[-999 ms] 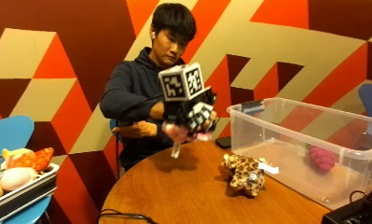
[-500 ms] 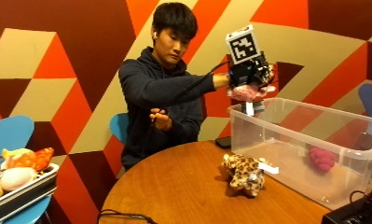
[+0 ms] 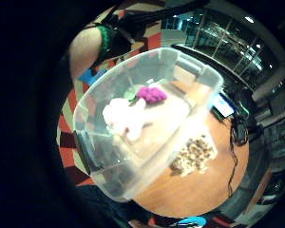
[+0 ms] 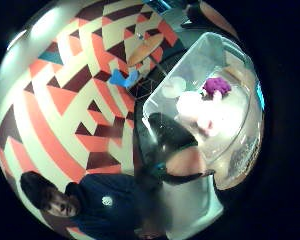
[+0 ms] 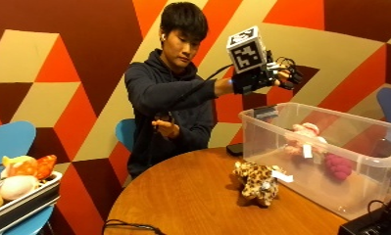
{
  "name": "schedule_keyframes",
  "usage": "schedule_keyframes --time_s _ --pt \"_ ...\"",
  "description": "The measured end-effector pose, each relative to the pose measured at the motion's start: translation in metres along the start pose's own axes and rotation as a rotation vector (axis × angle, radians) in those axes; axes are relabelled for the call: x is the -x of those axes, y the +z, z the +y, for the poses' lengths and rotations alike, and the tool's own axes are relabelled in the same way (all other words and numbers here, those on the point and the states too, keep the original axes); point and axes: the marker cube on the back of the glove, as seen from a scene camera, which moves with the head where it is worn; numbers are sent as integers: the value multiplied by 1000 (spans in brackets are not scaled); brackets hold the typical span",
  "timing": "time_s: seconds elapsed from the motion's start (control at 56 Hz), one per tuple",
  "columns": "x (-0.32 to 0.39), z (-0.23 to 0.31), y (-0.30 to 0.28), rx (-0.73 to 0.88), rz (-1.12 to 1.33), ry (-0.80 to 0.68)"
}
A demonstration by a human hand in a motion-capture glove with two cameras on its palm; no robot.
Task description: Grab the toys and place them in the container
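My gloved right hand (image 5: pixel 279 74) is raised above the near end of the clear plastic container (image 5: pixel 260 113), its fingers spread and holding nothing. A pink plush toy (image 5: pixel 302 137) is inside the container, its white tag hanging down, beside a purple toy (image 5: pixel 338 166). Both palm views look down into the container: the pink plush (image 3: pixel 127 118) (image 4: pixel 197 113) lies next to the purple toy (image 3: pixel 151 94) (image 4: pixel 217 86). A leopard-spotted plush (image 5: pixel 256 181) (image 3: pixel 194 154) stands on the round wooden table (image 5: pixel 182 200), just outside the container's front wall.
A tray (image 5: pixel 19 205) with several plush toys sits on a blue chair at the left. A dark phone (image 5: pixel 234 149) lies by the container's near corner. Cables (image 5: pixel 126 226) and a black box (image 5: pixel 374 224) lie at the table's front edge. The bare left hand (image 5: pixel 165 128) hovers at chest height.
The right hand carried the pink plush from chest height up and over the container, then let it go. The plush is now inside the container.
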Motion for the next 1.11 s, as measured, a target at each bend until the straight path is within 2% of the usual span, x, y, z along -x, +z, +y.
schedule_keyframes --time_s 0.071,0.286,0.41,0.517,0.803,0.964,1.106 --pt "-19 22 -12 -24 55 -1" --pt "-113 73 -34 -69 212 184" --pt "-171 96 0 139 353 248" --pt "-190 105 41 300 388 286" --pt "-215 99 124 453 339 347" --pt "-227 94 136 390 317 320" --pt "-232 91 137 250 267 306"
